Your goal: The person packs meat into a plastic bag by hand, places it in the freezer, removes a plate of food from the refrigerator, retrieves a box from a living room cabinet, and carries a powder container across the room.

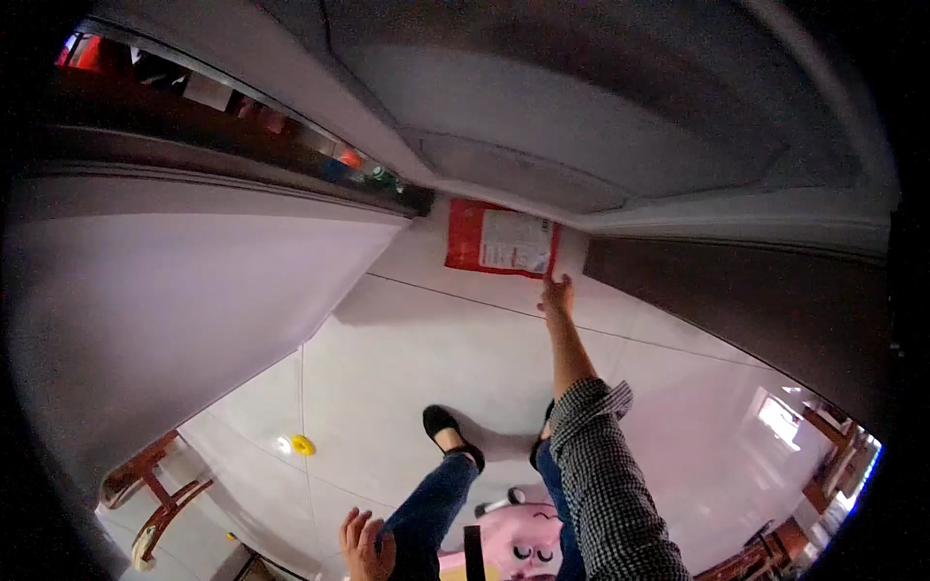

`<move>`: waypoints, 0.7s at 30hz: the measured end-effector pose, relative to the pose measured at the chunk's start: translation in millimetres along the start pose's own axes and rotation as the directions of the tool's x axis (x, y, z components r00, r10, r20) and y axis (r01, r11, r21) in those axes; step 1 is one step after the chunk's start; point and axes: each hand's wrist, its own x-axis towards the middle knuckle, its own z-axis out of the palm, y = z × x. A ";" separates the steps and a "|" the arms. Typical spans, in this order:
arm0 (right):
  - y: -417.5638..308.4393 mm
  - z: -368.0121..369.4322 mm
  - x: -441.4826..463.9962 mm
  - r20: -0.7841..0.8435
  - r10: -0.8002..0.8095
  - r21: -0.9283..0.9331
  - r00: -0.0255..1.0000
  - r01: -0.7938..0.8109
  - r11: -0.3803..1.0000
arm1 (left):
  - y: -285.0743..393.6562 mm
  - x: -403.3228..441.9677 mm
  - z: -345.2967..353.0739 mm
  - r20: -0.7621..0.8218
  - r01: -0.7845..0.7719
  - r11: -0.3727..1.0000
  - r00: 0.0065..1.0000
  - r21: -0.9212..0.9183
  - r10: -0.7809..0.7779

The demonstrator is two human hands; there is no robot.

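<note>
Packet point(502, 239), red, one — right hand point(556, 296) at its corner, grip unclear from here; left hand point(368, 550) loosely released.

Yellow object point(303, 445) on pale tiled floor point(387, 368), wooden furniture point(163, 491)

The right arm point(599, 426) is being held far forward and nearly straight, its checked sleeve point(610, 474) being worn turned back, so the forearm point(570, 349) is being left bare. The right hand point(557, 293) is being pointed away from the body, fingers foremost; how tightly they are being closed cannot be told. Low in view, the left hand point(368, 547) is being held beside the left leg point(433, 513), its fingers being loosely bent and parted, with nothing being gripped.
</note>
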 end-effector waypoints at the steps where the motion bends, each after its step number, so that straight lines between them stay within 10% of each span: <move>1: 12.0 6.3 10.9 0.031 0.110 0.151 0.993 -0.113 0.982 | -1.5 -0.4 0.9 -0.028 0.039 0.996 0.999 -0.075 -0.041; 8: -25.2 -0.1 13.5 0.342 0.327 0.346 0.881 -0.442 0.828 | -1.4 0.3 3.5 -0.039 0.075 0.990 0.996 -0.115 -0.080; 12: -54.2 -10.4 -54.3 0.258 -0.115 0.207 0.959 0.061 0.976 | 13.0 7.0 1.3 -0.055 -0.102 0.993 0.994 -0.054 0.099; 17: -131.9 -86.2 -185.3 0.550 -0.155 0.609 0.821 -0.267 0.747 | 43.7 35.6 21.6 -0.003 0.048 0.982 0.999 -0.182 -0.049; 21: -186.7 -182.0 -297.3 0.528 -0.286 0.289 0.800 0.147 0.946 | 111.6 103.1 -0.5 -0.139 -0.006 0.940 0.989 -0.342 -0.045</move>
